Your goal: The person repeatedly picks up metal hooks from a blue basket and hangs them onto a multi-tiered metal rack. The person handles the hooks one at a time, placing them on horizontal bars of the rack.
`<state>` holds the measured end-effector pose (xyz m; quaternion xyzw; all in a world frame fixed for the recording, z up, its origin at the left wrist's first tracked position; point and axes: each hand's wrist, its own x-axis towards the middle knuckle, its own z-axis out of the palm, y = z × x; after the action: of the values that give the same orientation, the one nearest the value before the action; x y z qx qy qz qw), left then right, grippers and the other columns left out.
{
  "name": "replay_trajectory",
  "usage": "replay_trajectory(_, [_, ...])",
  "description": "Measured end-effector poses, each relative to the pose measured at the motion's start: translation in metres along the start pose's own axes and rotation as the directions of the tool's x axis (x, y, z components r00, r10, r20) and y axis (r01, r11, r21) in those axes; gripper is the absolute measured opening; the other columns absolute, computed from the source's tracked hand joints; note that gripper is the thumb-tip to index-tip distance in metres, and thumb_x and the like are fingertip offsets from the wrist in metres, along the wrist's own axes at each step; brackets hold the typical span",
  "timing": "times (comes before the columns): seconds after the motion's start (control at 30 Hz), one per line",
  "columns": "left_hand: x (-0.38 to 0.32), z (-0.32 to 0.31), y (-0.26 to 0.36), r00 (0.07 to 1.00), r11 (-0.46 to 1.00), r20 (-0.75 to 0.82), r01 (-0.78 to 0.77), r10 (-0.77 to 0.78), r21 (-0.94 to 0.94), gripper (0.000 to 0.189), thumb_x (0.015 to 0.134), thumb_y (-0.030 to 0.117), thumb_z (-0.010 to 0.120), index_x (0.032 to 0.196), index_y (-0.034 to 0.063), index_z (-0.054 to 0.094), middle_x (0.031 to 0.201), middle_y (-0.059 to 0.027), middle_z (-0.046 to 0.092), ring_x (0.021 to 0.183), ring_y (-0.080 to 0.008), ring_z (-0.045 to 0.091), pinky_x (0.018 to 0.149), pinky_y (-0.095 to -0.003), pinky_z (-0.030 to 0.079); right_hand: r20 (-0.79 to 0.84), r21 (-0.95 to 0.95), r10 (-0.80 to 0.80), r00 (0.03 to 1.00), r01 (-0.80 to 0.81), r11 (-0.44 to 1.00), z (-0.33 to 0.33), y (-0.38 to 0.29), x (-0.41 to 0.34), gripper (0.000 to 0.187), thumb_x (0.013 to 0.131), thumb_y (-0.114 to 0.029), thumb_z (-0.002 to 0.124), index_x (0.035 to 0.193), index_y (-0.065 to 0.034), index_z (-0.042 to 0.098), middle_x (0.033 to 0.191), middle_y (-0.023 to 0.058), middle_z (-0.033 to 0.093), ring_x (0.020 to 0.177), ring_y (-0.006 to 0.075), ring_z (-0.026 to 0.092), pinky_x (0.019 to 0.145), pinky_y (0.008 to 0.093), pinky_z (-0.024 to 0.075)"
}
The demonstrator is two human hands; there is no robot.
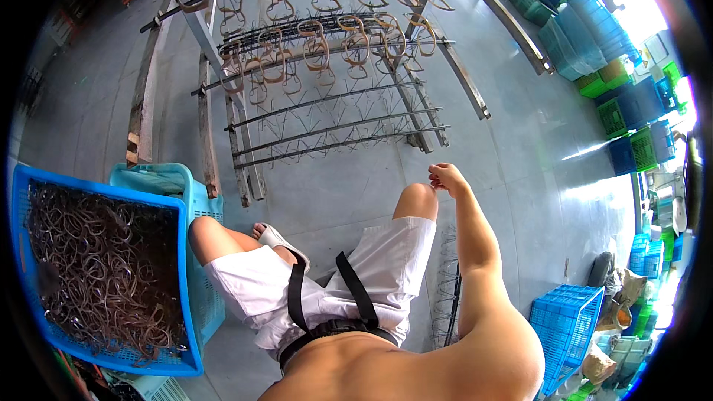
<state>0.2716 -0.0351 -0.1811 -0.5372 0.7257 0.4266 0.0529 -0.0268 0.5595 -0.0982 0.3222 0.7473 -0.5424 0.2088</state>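
My left hand is out of view. My right hand (443, 176) hangs beside my right knee, its fingers curled in and nothing seen in them. Ahead stands a metal rack (195, 16) with crossbars full of wire prongs. Brown rings joined in pairs, like eyeglass frames (315, 44), hang from its upper bars. Lower bars (340, 120) show bare prongs. By my left knee, a blue plastic crate (189, 267) holds a tangle of brown, glossy loops (106, 267). It rests on a light-teal plastic basket (207, 200).
Worn metal beams (147, 83) jut toward me beside the rack. A pronged bar (448, 289) lies on the grey floor at my right. A blue crate (565, 328) stands farther right, near bags. Stacked blue and green crates (624, 106) line the right side.
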Motion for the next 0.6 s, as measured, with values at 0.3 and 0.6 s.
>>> replay_trajectory(0.3, [-0.01, -0.01, -0.014, 0.988, 0.993, -0.131, 0.091, -0.081, 0.068, 0.026, 0.09, 0.015, 0.046, 0.105, -0.0038, 0.054, 0.096, -0.0154, 0.059, 0.089, -0.0277, 0.055, 0.084, -0.0349, 0.043, -0.179, -0.332, -0.106, 0.978, 0.041, 0.942, -0.027, 0.049, 0.119, 0.031, 0.084, -0.024, 0.058, 0.107, -0.003, 0.057, 0.083, 0.0091, 0.06, 0.072, 0.0208, 0.059, 0.065, 0.0339, 0.0495])
replay_trajectory(0.6, [-0.071, -0.128, -0.016, 0.827, 0.908, -0.538, 0.085, 0.165, 0.409, 0.028, 0.09, 0.014, 0.044, 0.11, -0.0046, 0.053, 0.101, -0.0171, 0.059, 0.094, -0.0295, 0.055, 0.089, -0.0357, 0.043, -0.093, -0.984, -0.738, 0.668, 0.053, 0.172, -0.028, 0.023, 0.201, 0.058, 0.077, -0.032, 0.065, 0.127, -0.0124, 0.045, 0.13, 0.0082, 0.04, 0.127, 0.0263, 0.032, 0.106, 0.0463, 0.0232])
